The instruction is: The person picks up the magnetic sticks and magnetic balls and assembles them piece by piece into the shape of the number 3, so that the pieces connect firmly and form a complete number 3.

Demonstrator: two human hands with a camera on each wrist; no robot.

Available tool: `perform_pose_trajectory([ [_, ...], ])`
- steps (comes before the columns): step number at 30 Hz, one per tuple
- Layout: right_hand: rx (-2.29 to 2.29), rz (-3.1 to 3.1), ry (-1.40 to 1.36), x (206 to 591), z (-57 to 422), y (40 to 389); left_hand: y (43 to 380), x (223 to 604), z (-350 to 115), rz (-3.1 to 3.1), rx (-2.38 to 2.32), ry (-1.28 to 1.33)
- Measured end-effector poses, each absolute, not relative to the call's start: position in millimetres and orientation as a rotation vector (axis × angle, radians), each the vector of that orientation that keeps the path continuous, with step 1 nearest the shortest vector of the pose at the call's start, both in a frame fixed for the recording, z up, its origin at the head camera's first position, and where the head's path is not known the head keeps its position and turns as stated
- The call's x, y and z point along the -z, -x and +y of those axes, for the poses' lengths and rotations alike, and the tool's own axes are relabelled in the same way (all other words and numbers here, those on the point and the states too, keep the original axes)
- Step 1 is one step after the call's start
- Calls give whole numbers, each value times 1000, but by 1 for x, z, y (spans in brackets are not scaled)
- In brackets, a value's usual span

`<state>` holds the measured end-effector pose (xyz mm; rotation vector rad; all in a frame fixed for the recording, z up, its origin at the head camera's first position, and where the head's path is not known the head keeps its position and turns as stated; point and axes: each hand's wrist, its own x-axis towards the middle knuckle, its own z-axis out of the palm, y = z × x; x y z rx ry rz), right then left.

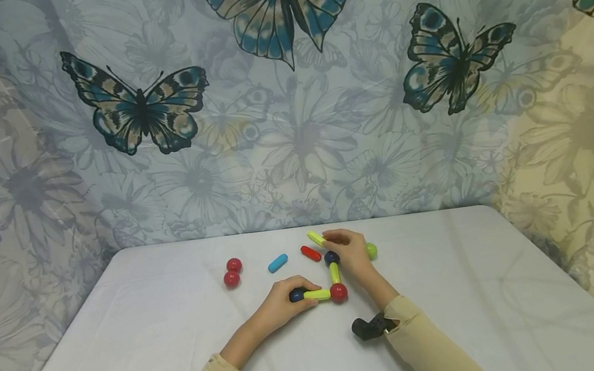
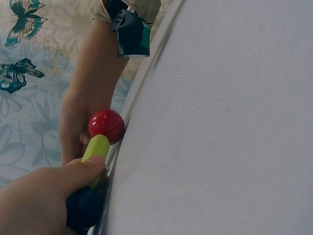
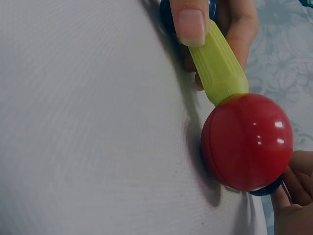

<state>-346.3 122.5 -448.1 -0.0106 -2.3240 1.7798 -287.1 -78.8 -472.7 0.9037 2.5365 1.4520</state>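
A joined toy piece lies in front of me. Its red ball (image 1: 339, 293) links two yellow-green rods, each with a dark blue ball at its other end. My left hand (image 1: 279, 304) grips the near rod (image 1: 318, 295) and its dark blue ball (image 1: 296, 294), the thumb lying along the rod in the left wrist view. The second rod (image 1: 335, 274) runs away from me to the other dark blue ball (image 1: 332, 258). Beside that ball, my right hand (image 1: 349, 250) pinches a third yellow-green rod (image 1: 315, 237); whether rod and ball touch is hidden by the fingers.
Two red balls (image 1: 232, 279) sit at the left on the white table (image 1: 180, 328). A blue rod (image 1: 277, 263) and a red rod (image 1: 310, 253) lie beyond my hands. Just right of my right hand is a green ball (image 1: 372, 251). A butterfly-print cloth (image 1: 301, 134) hangs behind.
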Motion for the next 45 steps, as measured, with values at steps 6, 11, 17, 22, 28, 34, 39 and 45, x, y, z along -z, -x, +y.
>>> perform_pose_trajectory([
  [6,-1761,-2330,74,452,126,348,288,473,-79,2539,-1452,-911],
  [11,-1780,-2315,126,454,128,347,287,473,-79,2541,-1451,-910],
  [17,-1798,-2304,147,455,129,346,287,472,-79,2540,-1453,-897],
  [22,-1793,-2316,166,456,129,346,287,472,-78,2534,-1456,-896],
  [28,-1820,-2310,200,455,127,344,286,472,-79,2536,-1454,-890],
  [34,-1909,-2265,248,455,126,343,286,472,-79,2540,-1449,-888],
  [39,-1971,-2239,295,455,126,344,287,472,-79,2541,-1449,-893],
  [45,-1981,-2230,326,455,125,344,288,473,-79,2536,-1457,-896],
])
